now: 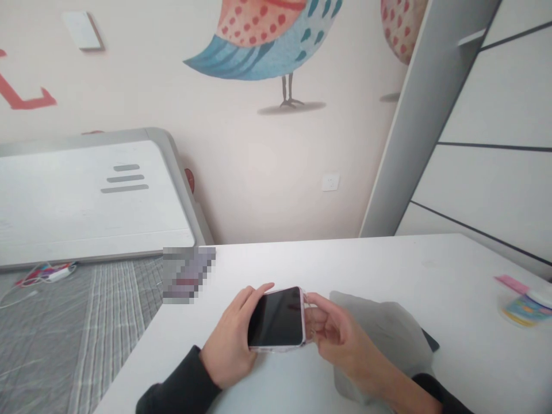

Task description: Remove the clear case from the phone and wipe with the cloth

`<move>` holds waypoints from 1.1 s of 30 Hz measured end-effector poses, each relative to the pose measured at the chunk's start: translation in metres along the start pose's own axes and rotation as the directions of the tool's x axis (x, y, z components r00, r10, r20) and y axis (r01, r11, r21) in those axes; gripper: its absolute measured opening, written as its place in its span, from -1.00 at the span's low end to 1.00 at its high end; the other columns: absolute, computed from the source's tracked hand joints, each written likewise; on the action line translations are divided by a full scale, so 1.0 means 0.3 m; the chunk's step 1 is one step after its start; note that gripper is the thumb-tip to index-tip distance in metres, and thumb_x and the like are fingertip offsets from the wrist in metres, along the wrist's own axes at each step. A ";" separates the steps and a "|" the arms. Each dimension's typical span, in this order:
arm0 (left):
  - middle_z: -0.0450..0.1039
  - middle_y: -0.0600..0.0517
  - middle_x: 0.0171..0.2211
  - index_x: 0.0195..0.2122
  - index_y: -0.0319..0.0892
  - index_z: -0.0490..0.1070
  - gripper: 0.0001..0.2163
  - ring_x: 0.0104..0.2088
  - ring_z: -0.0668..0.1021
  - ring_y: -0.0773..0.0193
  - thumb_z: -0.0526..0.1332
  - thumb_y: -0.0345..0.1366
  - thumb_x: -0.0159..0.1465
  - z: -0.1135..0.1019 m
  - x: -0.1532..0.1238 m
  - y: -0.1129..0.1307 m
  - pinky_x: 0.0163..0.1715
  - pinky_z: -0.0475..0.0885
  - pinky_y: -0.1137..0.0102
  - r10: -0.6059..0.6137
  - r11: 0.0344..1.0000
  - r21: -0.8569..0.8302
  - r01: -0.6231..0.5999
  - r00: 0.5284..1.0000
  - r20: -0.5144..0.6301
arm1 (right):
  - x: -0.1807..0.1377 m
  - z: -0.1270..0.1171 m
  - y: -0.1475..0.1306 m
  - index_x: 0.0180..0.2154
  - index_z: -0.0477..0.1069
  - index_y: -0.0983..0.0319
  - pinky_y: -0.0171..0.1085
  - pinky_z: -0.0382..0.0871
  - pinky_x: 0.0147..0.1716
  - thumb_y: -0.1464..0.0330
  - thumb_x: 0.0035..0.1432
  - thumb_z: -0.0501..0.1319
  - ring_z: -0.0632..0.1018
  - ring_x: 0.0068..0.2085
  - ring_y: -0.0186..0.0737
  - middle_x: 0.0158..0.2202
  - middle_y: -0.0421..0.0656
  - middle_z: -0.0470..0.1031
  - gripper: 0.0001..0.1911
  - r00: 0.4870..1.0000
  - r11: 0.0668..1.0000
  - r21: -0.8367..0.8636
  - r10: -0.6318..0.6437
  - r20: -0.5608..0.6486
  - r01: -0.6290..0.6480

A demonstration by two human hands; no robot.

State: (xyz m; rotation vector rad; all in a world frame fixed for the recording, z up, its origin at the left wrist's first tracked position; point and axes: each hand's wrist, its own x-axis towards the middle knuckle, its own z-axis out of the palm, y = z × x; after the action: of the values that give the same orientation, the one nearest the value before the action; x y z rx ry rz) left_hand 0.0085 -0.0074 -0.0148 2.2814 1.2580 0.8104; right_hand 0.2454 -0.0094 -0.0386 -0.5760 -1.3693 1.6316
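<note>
Slim rectangular smartphone with black glass screen and pale pink edge (276, 318) sits low centre over the white bench (388, 270), held between both hands, screen up, long side roughly level

Left hand (230, 339), dark sleeve, wraps the phone's 9 o'clock end: fingers over the top edge, palm behind. Grip clenched on the phone

Right hand (334, 330) pinches the 3 o'clock end with fingertips, at the clear/pink rim, looks like a case lip. Grasping the phone too, lighter hold

Handling, my read: light, rigid, no flex. Glass face is slick and will crack or scratch, so hold by the side edges, not the screen. If that rim is a soft case it'll give under fingertips while the body stays stiff

Soft grey cloth (388, 333) lies crumpled on the bench at 3–4 o'clock of the phone, under the right wrist. Small clear tub with coloured cards (524, 307) far out at 3 o'clock. Grey striped bed (64, 333) well off at 9 o'clock
</note>
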 end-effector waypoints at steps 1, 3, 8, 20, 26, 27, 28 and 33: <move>0.40 -0.14 0.15 0.40 0.00 0.15 -0.25 0.13 0.53 -0.06 0.28 -0.45 0.17 -0.005 -0.001 -0.003 0.18 0.43 0.03 -0.005 0.999 -0.040 0.006 0.999 0.033 | -0.001 -0.005 0.004 0.13 0.43 0.09 -0.11 0.50 -0.04 0.30 0.14 0.35 0.65 -0.11 -0.13 -0.12 -0.11 0.63 -0.50 1.000 1.000 -0.010 -0.002 0.005 0.002; 0.37 -0.19 0.26 0.43 0.00 0.12 -0.19 0.24 0.47 -0.15 0.44 -0.18 0.20 -0.011 -0.005 -0.009 0.28 0.35 -0.03 -0.006 0.993 -0.116 0.015 0.997 0.081 | -0.004 -0.014 0.008 0.14 0.44 0.10 -0.08 0.51 -0.01 0.26 0.16 0.37 0.65 -0.09 -0.10 -0.11 -0.09 0.63 -0.50 1.000 1.000 -0.021 -0.012 0.012 0.012; 0.30 -0.22 0.37 0.41 -0.04 0.18 -0.01 0.34 0.39 -0.25 0.53 0.18 0.02 -0.008 -0.010 0.000 0.37 0.22 -0.06 -0.018 0.948 -0.314 0.049 0.995 0.101 | -0.016 -0.020 -0.015 0.14 0.48 0.06 -0.09 0.52 0.02 0.31 0.19 0.38 0.68 -0.07 -0.09 -0.08 -0.11 0.66 -0.53 0.998 0.999 0.000 -0.045 0.034 0.045; 0.63 -0.15 -0.04 -0.04 -0.13 0.45 -0.51 0.08 0.58 -0.12 0.35 0.15 0.20 -0.021 0.020 -0.009 0.16 0.41 0.06 -0.414 0.463 -0.877 0.129 0.906 -0.086 | 0.035 -0.076 -0.091 -0.07 0.59 0.16 0.02 0.56 -0.02 0.06 0.03 0.49 0.70 -0.11 0.03 -0.09 0.00 0.69 -0.52 0.955 0.985 -0.109 0.098 -0.280 -0.133; 0.57 -0.12 0.10 -0.09 -0.11 0.50 -0.56 0.21 0.51 -0.14 0.49 0.00 0.10 -0.019 0.028 -0.011 0.25 0.36 0.08 -0.456 0.487 -0.864 0.130 0.881 -0.125 | 0.048 -0.140 -0.096 -0.03 0.57 0.18 0.04 0.47 0.18 0.07 0.02 0.50 0.65 0.08 0.07 0.11 0.04 0.61 -0.47 0.884 0.981 -0.053 0.145 -0.444 -0.187; 0.55 -0.13 0.12 -0.07 -0.11 0.52 -0.54 0.22 0.50 -0.15 0.50 0.01 0.11 -0.020 0.026 -0.011 0.28 0.34 0.06 -0.457 0.518 -0.842 0.151 0.881 -0.123 | 0.048 -0.147 -0.094 -0.01 0.56 0.18 0.04 0.46 0.20 0.05 0.02 0.51 0.63 0.12 0.08 0.13 0.05 0.59 -0.45 0.878 0.981 -0.042 0.148 -0.455 -0.187; 0.54 -0.14 0.14 -0.03 -0.12 0.53 -0.51 0.24 0.49 -0.17 0.49 0.03 0.11 -0.021 0.024 -0.012 0.30 0.32 0.03 -0.460 0.538 -0.823 0.180 0.881 -0.108 | 0.049 -0.153 -0.091 -0.01 0.55 0.18 0.05 0.45 0.22 0.03 0.00 0.51 0.61 0.14 0.10 0.14 0.06 0.59 -0.42 0.873 0.982 -0.031 0.150 -0.463 -0.186; 0.42 -0.18 0.32 0.13 -0.12 0.50 -0.27 0.38 0.35 -0.22 0.49 0.21 0.04 -0.022 0.020 -0.013 0.42 0.18 -0.02 -0.520 0.539 -0.768 0.346 0.854 0.020 | 0.052 -0.178 -0.071 -0.03 0.53 0.18 0.09 0.41 0.28 -0.01 0.01 0.50 0.56 0.21 0.16 0.12 0.08 0.59 -0.41 0.857 0.986 -0.018 0.133 -0.497 -0.164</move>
State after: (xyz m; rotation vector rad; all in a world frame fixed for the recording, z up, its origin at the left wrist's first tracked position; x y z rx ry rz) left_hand 0.0043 0.0003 -0.0105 1.1545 1.1861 1.1276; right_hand 0.2881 0.0315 -0.0302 -1.0786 -1.0083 1.4265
